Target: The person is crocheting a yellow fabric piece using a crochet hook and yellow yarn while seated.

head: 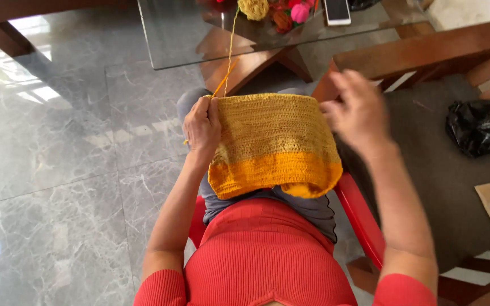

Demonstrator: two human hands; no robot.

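Two hands working: left hand (201, 126) pinching the crochet piece's (273, 144) top corner on the lap, right hand (354, 110) hovering spread beside its far edge. Probably best keeping yarn (231, 48) lightly taut, fabric flat.

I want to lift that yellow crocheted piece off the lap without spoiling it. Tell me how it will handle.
The crocheted piece will probably be floppy: its lower orange band already sags over the knees. It looks light for its size, since the left hand holds one corner alone. It may tug or unravel, because a yarn strand runs from it up to the yarn ball.
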